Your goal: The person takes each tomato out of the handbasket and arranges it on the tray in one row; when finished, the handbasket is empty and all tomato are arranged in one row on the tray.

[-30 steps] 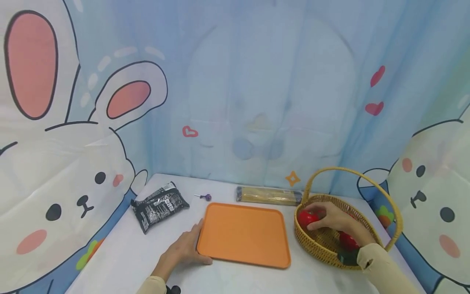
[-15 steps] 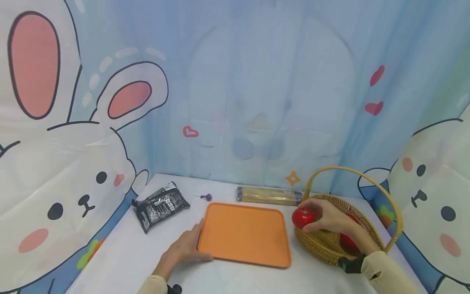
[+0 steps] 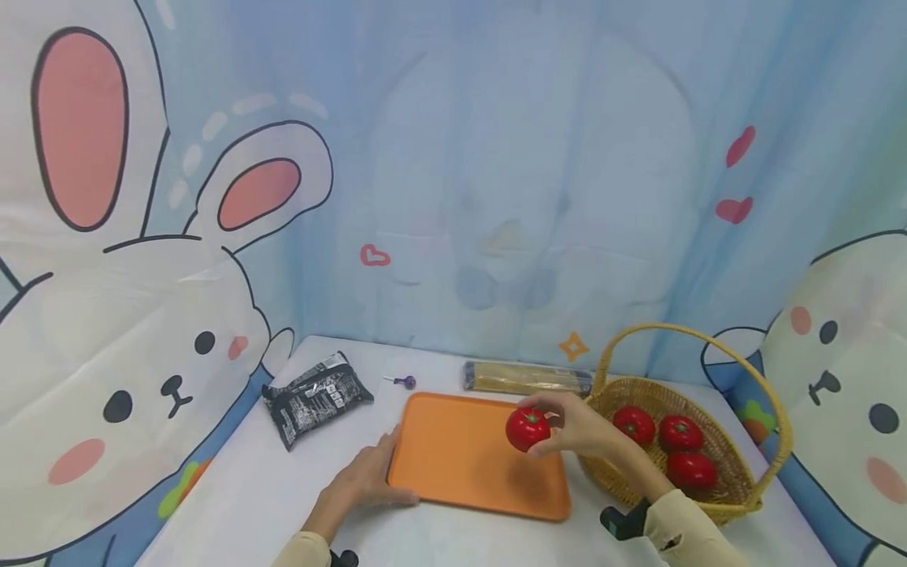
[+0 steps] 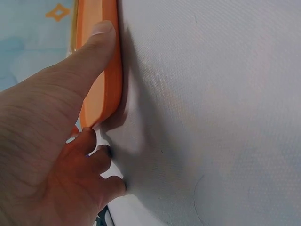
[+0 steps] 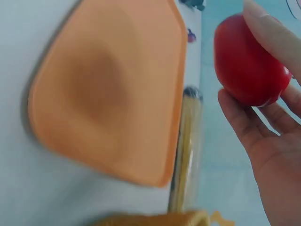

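A pale blue curtain (image 3: 439,157) printed with rabbits (image 3: 156,346) hangs behind a white table (image 3: 241,504)

a red tomato (image 3: 527,429) hovers over an orange tray (image 3: 468,457).

Tray (image 5: 146,117) cut off in both wrist views

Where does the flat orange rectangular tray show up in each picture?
Head: the flat orange rectangular tray lies low, near centre, the left hand at its left end.
Left wrist: upper left, partly behind that hand.
Right wrist: from upper left to centre.
Shared landmark: the four-pointed orange star on the blue cloth backdrop.
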`<action>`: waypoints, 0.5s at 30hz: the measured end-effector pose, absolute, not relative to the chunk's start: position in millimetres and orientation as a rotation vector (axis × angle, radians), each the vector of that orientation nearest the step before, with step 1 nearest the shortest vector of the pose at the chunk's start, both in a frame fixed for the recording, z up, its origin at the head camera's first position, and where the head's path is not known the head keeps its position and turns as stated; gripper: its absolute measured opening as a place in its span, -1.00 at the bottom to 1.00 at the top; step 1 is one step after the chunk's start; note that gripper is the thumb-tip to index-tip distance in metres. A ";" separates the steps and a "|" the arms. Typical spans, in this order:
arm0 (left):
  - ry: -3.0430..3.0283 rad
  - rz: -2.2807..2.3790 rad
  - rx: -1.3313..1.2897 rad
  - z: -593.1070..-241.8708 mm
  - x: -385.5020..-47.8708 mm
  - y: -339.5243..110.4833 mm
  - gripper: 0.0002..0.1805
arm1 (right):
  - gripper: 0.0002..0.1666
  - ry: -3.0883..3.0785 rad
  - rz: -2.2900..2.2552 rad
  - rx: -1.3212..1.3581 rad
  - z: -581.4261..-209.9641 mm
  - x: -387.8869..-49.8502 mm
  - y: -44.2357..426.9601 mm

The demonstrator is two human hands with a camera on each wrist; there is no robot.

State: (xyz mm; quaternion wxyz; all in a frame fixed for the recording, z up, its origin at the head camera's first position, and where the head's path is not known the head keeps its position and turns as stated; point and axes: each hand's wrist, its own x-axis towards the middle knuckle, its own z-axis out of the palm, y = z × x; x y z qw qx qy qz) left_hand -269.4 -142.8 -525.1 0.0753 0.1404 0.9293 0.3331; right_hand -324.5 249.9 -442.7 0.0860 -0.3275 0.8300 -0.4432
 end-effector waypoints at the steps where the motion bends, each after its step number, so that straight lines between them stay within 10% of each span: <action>1: 2.785 1.000 0.424 -525.0 -269.5 -142.1 0.39 | -0.22 2.471 -1.332 -0.971 -445.3 -324.5 244.9; 15: 2.800 0.965 0.372 -523.3 -267.5 -142.0 0.38 | -0.22 2.670 -1.464 -0.627 -497.3 -322.9 153.0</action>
